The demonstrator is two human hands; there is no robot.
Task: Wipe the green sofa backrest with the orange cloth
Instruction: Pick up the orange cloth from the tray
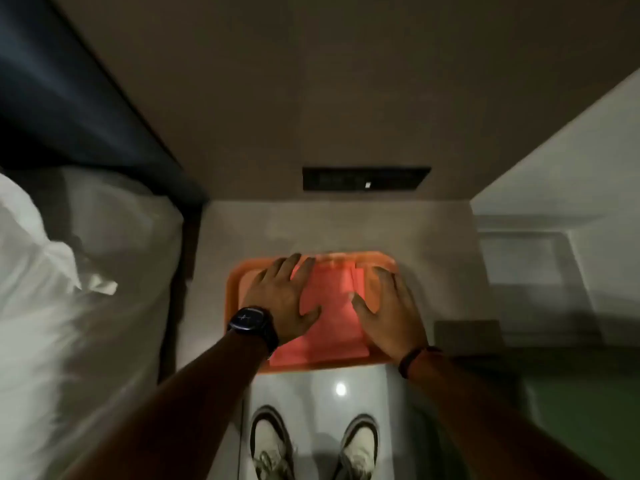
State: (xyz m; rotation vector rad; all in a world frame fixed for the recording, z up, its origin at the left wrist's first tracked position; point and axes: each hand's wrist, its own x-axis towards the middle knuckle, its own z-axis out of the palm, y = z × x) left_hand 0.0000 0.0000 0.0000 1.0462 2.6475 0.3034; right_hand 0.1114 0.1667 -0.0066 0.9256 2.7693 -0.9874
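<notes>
A folded orange cloth [332,306] lies flat in an orange tray [239,282] on a small grey bedside surface. My left hand [280,299], with a dark watch on its wrist, rests palm down on the cloth's left side, fingers spread. My right hand [391,313] lies palm down on the cloth's right side, fingers apart, a dark band on its wrist. Neither hand grips the cloth. A strip of green at the lower right [581,403] may be the sofa; its backrest is not in view.
A bed with white bedding [69,306] and a dark headboard [86,109] fills the left. A black switch panel [363,179] sits on the wall behind the tray. My two shoes [311,445] stand on a glossy white floor below. A white wall [571,168] rises at right.
</notes>
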